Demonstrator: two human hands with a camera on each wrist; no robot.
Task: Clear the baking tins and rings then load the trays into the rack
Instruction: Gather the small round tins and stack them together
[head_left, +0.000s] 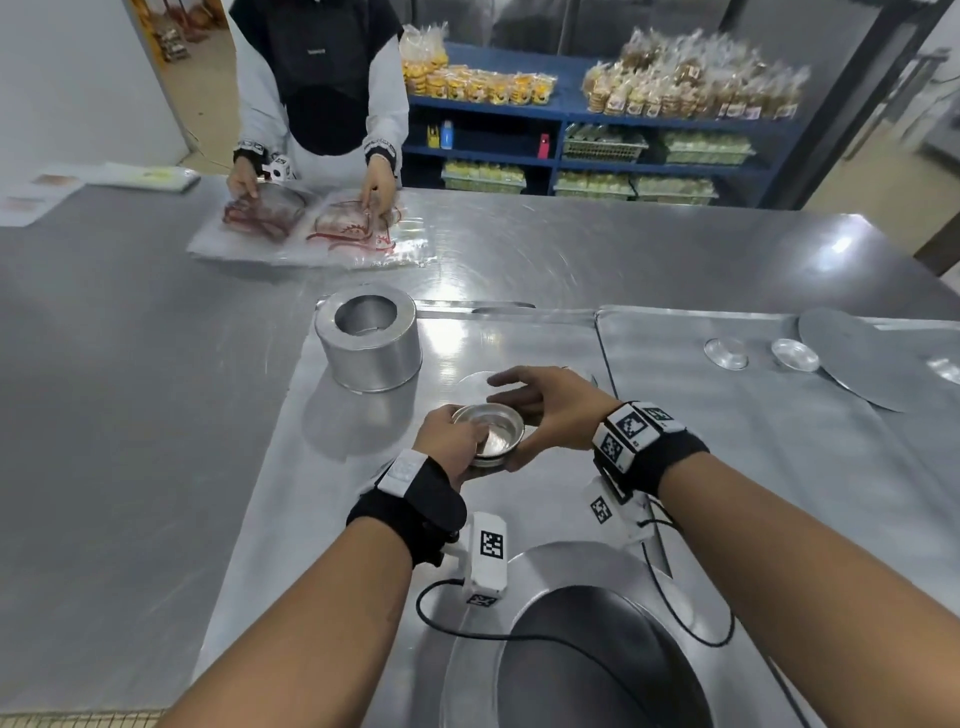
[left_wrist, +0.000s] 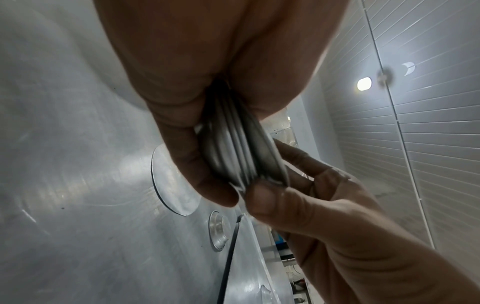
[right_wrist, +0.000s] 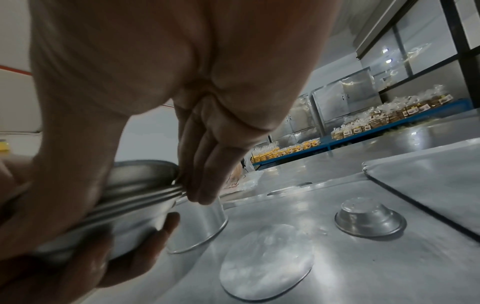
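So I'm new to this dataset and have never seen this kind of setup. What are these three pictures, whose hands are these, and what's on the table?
There is no machine here: a person wears three cameras. The big picture comes from a camera on the head, looking down at both hands. The other two come from cameras strapped to the wrists, looking along each palm at the fingers.

The left hand and the right hand together hold a small nested stack of tins; the left wrist view shows several rims pressed together.

Everything rests on flat metal trays on a steel table. On them are a tall round baking tin, flat metal discs and a few more small tins. Across the table another person handles plastic bags.
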